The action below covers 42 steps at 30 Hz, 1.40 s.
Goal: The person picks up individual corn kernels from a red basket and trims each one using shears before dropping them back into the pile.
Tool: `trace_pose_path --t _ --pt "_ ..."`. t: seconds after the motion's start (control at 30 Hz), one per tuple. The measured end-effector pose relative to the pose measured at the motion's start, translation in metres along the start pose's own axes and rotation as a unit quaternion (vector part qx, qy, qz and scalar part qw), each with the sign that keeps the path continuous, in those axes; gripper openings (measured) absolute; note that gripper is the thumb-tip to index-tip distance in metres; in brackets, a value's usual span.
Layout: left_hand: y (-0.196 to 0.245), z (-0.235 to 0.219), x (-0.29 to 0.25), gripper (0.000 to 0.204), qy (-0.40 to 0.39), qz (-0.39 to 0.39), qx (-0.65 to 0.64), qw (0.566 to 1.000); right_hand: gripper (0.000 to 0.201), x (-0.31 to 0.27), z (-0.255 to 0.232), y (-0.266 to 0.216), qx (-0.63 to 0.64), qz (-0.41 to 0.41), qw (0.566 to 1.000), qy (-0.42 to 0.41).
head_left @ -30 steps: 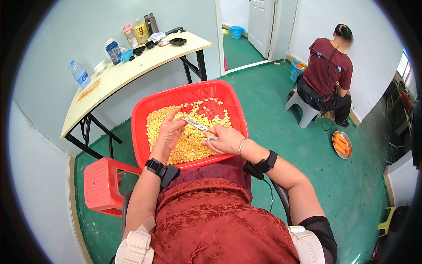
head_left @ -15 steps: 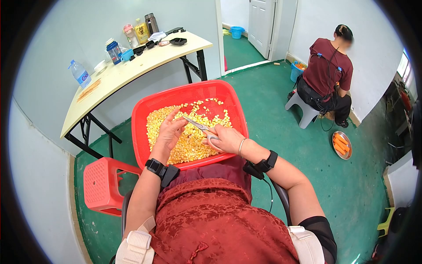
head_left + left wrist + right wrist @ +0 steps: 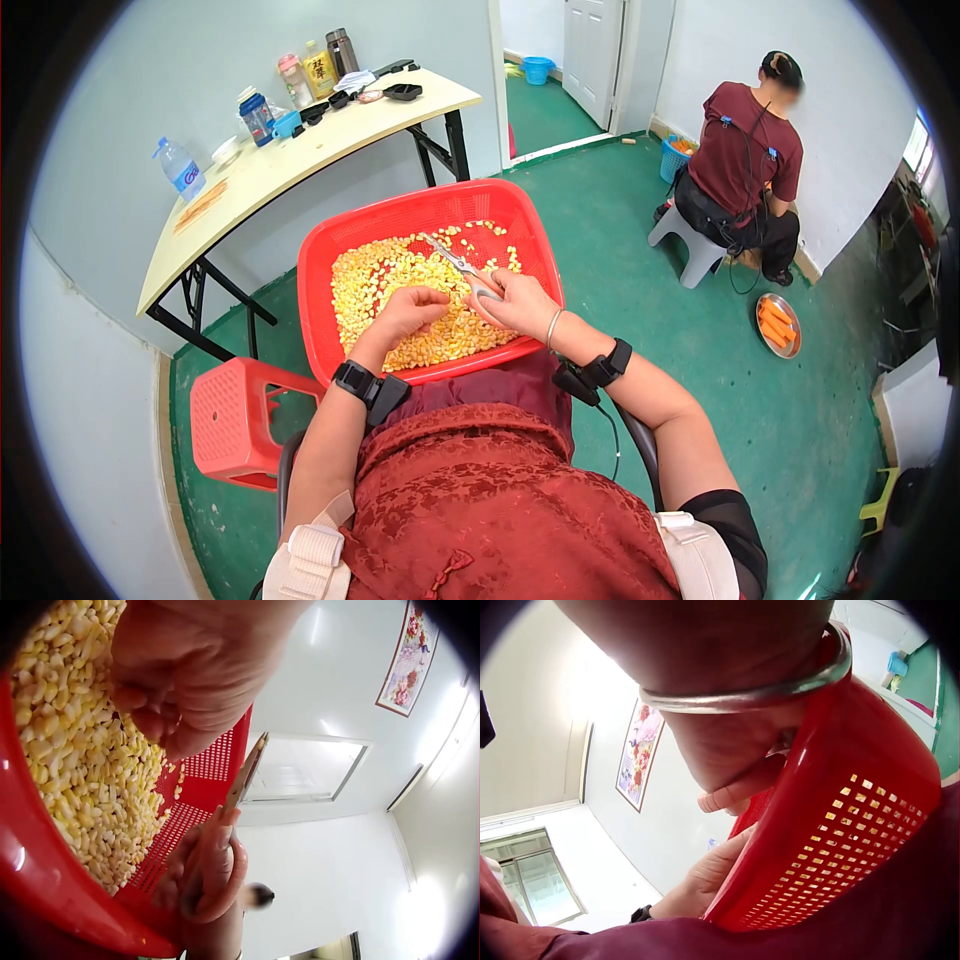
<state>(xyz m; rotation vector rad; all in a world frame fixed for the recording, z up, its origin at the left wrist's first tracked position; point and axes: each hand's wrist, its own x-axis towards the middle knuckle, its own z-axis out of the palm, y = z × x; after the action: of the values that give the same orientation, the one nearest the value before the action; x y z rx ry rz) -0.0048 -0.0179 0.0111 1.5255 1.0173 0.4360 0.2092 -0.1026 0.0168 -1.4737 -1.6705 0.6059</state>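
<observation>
A red plastic basket [image 3: 420,212] with mesh sides rests on the person's lap, holding a bed of loose yellow corn kernels [image 3: 362,285]. My left hand [image 3: 408,312] hovers low over the kernels with its fingers curled inward; nothing shows between them in the left wrist view. Scissors [image 3: 457,262] with grey and orange handles are gripped by my right hand [image 3: 522,303] at the basket's right side. Their blades [image 3: 247,774] point away from the body, close together, above the basket. In the right wrist view the basket wall partly hides the right hand's fingers.
A table [image 3: 300,150] with bottles and small items stands at the back left. Beside the left arm is a red stool [image 3: 235,415]. Another person [image 3: 745,170] sits at the right, near a metal bowl of carrots [image 3: 777,327] on the green floor.
My left hand has come back from the scissor tips, down and toward the body, and its fingers have curled. The scissors have tilted further forward, still in my right hand.
</observation>
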Motion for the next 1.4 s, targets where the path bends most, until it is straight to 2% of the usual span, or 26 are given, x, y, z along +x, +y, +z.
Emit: trace_pose_path --t 0.1,0.2,0.3,0.4,0.5,0.6,0.7,0.8,0.9,1.0,1.1,1.13,1.2,1.23,1.33,1.37,1.4 --pt "0.001 0.002 -0.001 0.02 -0.031 -0.019 0.047 0.998 0.032 0.0 -0.001 -0.002 0.004 -0.003 1.0 0.001" --pt "0.002 0.002 0.0 0.024 -0.039 -0.005 0.129 0.991 0.032 0.0 0.0 0.0 -0.004 -0.015 1.0 0.008" --pt "-0.008 -0.001 0.009 0.029 -0.091 0.088 0.202 0.971 0.032 0.0 0.0 -0.001 -0.004 -0.011 1.0 0.01" --pt "0.004 0.004 0.0 0.034 -0.089 0.101 0.327 0.935 0.032 0.0 0.0 -0.001 0.0 -0.01 1.0 0.012" --pt "0.004 0.007 -0.001 0.035 -0.119 0.189 0.325 0.919 0.032 -0.001 -0.002 -0.005 0.005 -0.018 1.0 0.013" --pt "0.005 0.005 0.0 0.032 -0.157 0.307 0.416 0.842 0.032 -0.001 -0.003 -0.004 0.005 -0.019 1.0 0.017" --pt "0.013 0.009 -0.012 0.03 -0.17 0.28 0.493 0.806 0.032 -0.001 -0.003 -0.003 0.004 -0.017 1.0 0.016" --pt "0.025 0.009 -0.022 0.025 -0.162 0.248 0.52 0.801 0.032 -0.001 -0.004 -0.004 0.007 -0.012 1.0 0.013" --pt "0.016 -0.001 -0.015 0.024 -0.161 0.262 0.507 0.805 0.032 -0.001 -0.001 0.0 0.011 -0.02 1.0 0.019" --pt "0.016 -0.012 -0.009 0.023 -0.173 0.24 0.482 0.824 0.032 0.0 -0.002 -0.002 0.014 -0.006 1.0 0.011" --pt "0.015 -0.021 -0.004 0.022 -0.135 0.242 0.442 0.853 0.032 -0.001 -0.003 -0.005 0.011 0.005 1.0 0.003" --pt "0.016 -0.025 -0.003 0.02 -0.097 0.258 0.438 0.856 0.032 -0.001 -0.004 -0.005 0.01 0.007 1.0 0.003" --pt "0.018 -0.036 -0.004 0.018 -0.021 0.286 0.43 0.856 0.032 -0.002 -0.006 -0.01 0.005 0.023 1.0 -0.001" --pt "0.027 -0.04 -0.008 0.015 0.0 0.298 0.463 0.835 0.032 -0.002 -0.006 -0.011 0.003 0.031 0.999 -0.004" --pt "0.054 -0.042 -0.032 0.016 -0.081 0.137 0.432 0.888 0.032 -0.002 -0.006 -0.01 0.009 0.029 1.0 -0.005" --pt "0.061 -0.041 -0.039 0.018 -0.135 0.079 0.459 0.875 0.033 -0.002 -0.006 -0.009 0.01 0.025 1.0 -0.003" --pt "0.058 -0.041 -0.041 0.017 -0.181 0.06 0.448 0.873 0.033 -0.002 -0.006 -0.008 0.012 0.02 1.0 -0.002"
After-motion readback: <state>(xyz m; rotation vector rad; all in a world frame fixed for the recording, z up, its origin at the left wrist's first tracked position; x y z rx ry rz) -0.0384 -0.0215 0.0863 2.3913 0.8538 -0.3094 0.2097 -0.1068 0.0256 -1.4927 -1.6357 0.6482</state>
